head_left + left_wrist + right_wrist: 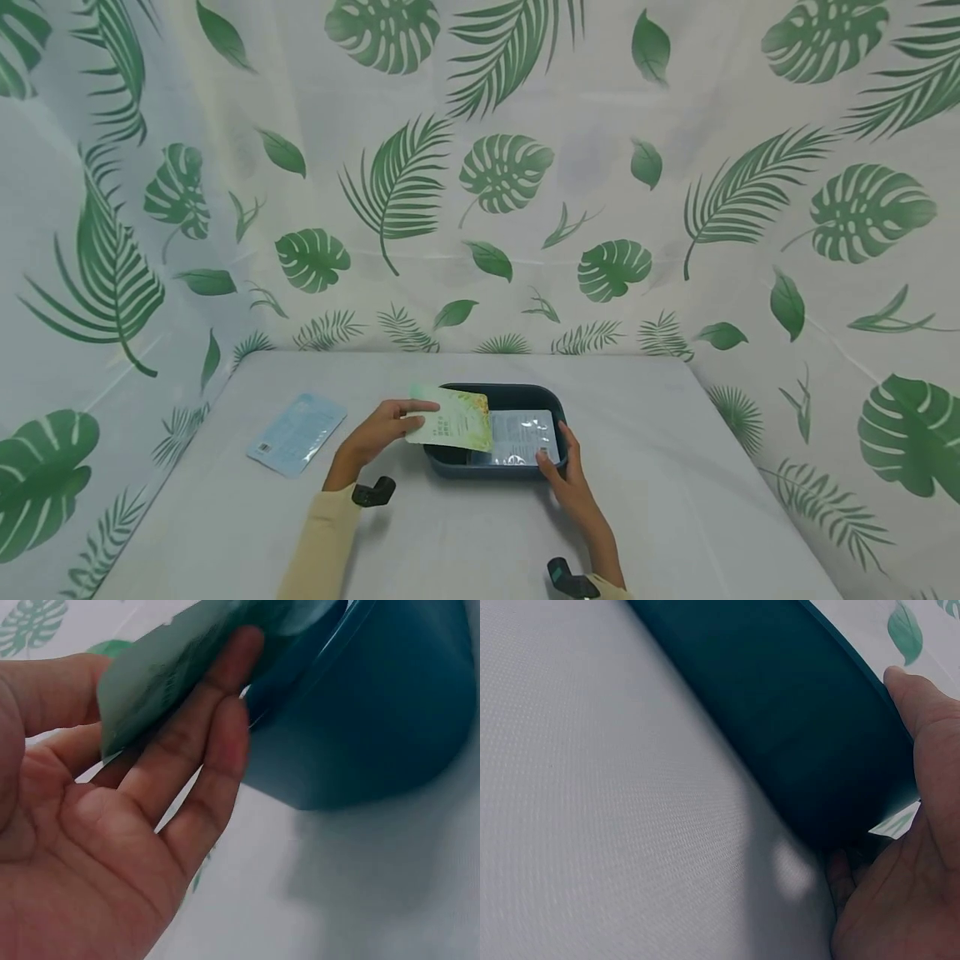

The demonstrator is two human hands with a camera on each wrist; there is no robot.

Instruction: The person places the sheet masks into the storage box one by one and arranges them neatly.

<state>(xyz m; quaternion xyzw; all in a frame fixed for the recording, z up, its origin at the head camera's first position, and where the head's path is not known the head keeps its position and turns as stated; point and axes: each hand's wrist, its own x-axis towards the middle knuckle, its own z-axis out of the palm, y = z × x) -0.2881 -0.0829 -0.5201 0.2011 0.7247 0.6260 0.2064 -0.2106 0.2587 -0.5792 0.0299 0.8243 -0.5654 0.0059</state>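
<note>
My left hand (pixel 386 429) pinches a light green sachet with yellow flowers (pixel 453 419) between thumb and fingers, over the left part of a dark teal bin (pixel 487 472). In the left wrist view the sachet (pixel 150 690) slants beside the bin's wall (pixel 360 712). A silvery-blue packet (pixel 525 433) lies inside the bin on the right, partly covered by the green sachet. My right hand (pixel 573 479) grips the bin's right front corner, its thumb over the rim. In the right wrist view the fingers are partly hidden by the bin's wall (pixel 780 712).
A light blue sachet (pixel 297 433) lies flat on the white tabletop (pixel 450 542), left of my left hand. Behind the table hangs a white curtain with green leaf prints (pixel 555 275), which also rises along both sides.
</note>
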